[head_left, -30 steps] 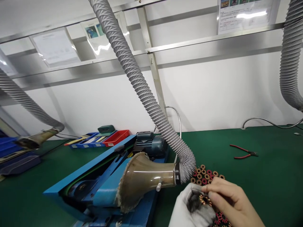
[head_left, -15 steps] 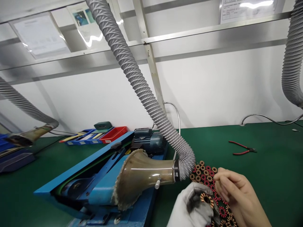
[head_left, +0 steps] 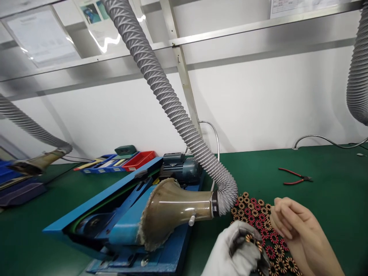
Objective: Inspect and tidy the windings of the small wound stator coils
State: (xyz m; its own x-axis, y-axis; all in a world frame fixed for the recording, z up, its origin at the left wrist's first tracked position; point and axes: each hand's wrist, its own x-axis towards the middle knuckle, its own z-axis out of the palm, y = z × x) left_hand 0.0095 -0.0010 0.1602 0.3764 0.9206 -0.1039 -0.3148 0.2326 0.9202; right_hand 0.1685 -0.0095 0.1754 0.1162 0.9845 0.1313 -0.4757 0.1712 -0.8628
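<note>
Gloved left hand (head_left: 238, 253), bottom centre, pinches one wound coil (head_left: 250, 239); bare right hand (head_left: 299, 226), lower right, loosely curled, empty. It rests on the coil pile (head_left: 255, 214).

I am looking at three grey hoses (head_left: 172, 103) hanging around the one blue machine (head_left: 135, 226), and two brown funnels (head_left: 175, 211). I am seeing one pair of red pliers (head_left: 294, 177) right of the machine, one red tray (head_left: 139, 160) behind it, and wound coils (head_left: 260, 220) too many to count.

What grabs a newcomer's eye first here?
The grey ribbed extraction hose sweeping down to a brown funnel hood over the blue belt machine, centre. Bottom right, the white-gloved left hand pinches a copper-wound ring coil, beside a spread of red and copper coils under the bare right hand.
</note>
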